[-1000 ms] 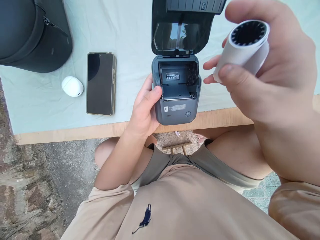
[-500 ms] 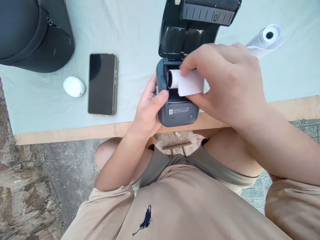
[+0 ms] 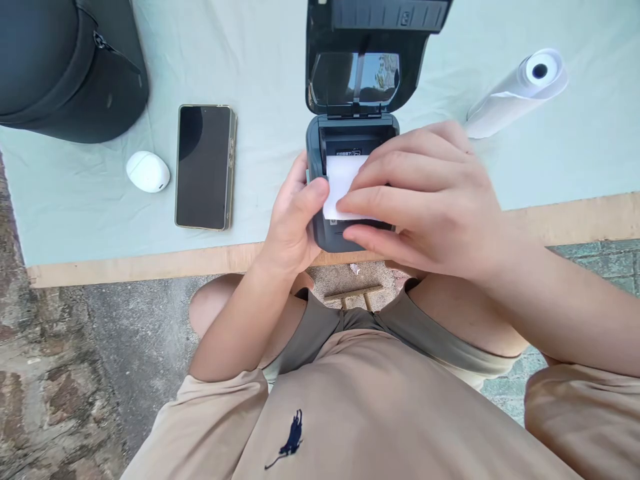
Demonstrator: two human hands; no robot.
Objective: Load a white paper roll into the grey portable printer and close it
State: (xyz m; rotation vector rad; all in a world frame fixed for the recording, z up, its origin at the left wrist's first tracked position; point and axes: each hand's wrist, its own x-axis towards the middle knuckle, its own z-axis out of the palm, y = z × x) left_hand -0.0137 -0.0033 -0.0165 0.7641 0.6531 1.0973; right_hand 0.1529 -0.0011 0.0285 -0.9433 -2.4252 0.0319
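Observation:
A small dark grey label printer [image 3: 320, 233] stands near the table's front edge with its lid [image 3: 367, 97] swung up and back. My left hand [image 3: 295, 220] grips the printer's left side, thumb on the top rim. Inside the compartment lies a roll of white paper [image 3: 340, 177], its loose end spread toward the front. Over the compartment's right part, my right hand [image 3: 425, 193] rests its fingertips on that paper. The thumb is apart from the fingers, near the printer's front. My right hand hides the roll's right side.
A larger white paper roll [image 3: 515, 93] lies at the right. To the left are a smartphone [image 3: 203, 167], a white rounded case [image 3: 148, 171] and a black zippered bag [image 3: 70, 73]. A pale cloth covers the table, with a wooden front edge [image 3: 150, 267].
The small paper roll has gone down into the compartment, and its loose end now spreads forward. My right hand has loosened from the roll and moved slightly down. The printer has shifted a little left.

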